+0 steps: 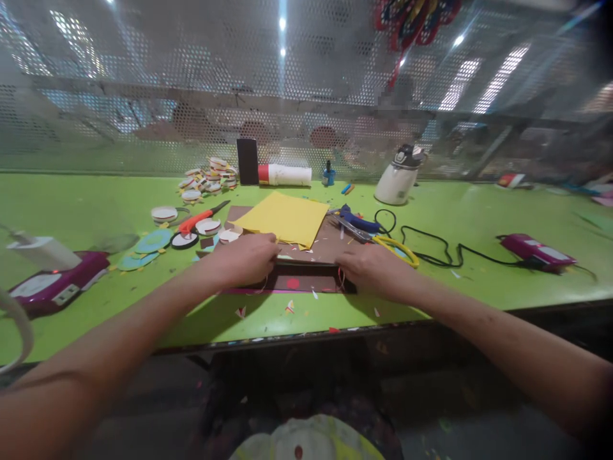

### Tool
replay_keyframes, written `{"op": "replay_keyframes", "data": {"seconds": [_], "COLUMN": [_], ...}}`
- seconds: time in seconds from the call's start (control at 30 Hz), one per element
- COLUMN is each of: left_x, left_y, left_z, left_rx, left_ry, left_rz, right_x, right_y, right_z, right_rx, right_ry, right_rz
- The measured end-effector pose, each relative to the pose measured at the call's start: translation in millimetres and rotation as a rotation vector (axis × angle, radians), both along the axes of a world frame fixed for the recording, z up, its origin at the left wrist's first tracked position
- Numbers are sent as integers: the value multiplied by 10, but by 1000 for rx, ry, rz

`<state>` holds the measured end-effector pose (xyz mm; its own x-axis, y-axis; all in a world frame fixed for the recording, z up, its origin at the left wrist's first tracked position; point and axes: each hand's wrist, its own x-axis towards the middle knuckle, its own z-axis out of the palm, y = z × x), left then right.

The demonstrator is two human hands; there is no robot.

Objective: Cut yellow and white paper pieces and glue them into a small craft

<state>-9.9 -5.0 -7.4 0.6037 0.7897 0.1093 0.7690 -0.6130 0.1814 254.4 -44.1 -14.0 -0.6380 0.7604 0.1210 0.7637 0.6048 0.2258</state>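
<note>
Both hands pinch the near edge of a brown cardboard sheet (313,254), which is lifted slightly at the front. My left hand (249,260) grips near its left corner, and my right hand (376,269) closes on its right side. Yellow paper (287,217) lies on top of the sheet. Under the raised edge shows another dark brown piece (313,282) with a red spot, partly hidden. Close to my right hand are scissors with yellow handles (397,249) and a blue glue gun (360,221). Small white rings (207,226) sit beyond my left hand.
Orange-handled scissors (195,221) lie at left, near blue-green discs (152,241). Purple power strips (86,275) flank the work, and a black cord (438,260) runs on the right. A white bottle (396,182), a phone (248,162) and a pile of rings (211,177) stand behind.
</note>
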Motion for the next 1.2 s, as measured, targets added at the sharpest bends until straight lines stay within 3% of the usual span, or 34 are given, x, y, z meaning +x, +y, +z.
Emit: {"op": "replay_keyframes", "data": {"seconds": [0.07,0.27,0.6,0.9,1.07,1.2], "left_x": [-28,-67,-79,-69,-51,4], "left_y": [93,246,326,412,384,317], "left_z": [53,184,186,217,235,343], "left_rx": [23,-19,-87,-108,-59,80], "left_ry": [92,247,200,201,187,214], "left_rz": [-65,-58,-60,-84,-93,-107], "right_x": [49,146,191,167,-90,-490], "right_y": [63,182,198,159,-34,-170], "right_z": [28,5,-131,-118,-88,-93], "right_rx": [-15,-37,3,7,162,158], "right_ry": [56,202,342,397,445,266], "right_rz": [-13,-11,-14,4,93,109]}}
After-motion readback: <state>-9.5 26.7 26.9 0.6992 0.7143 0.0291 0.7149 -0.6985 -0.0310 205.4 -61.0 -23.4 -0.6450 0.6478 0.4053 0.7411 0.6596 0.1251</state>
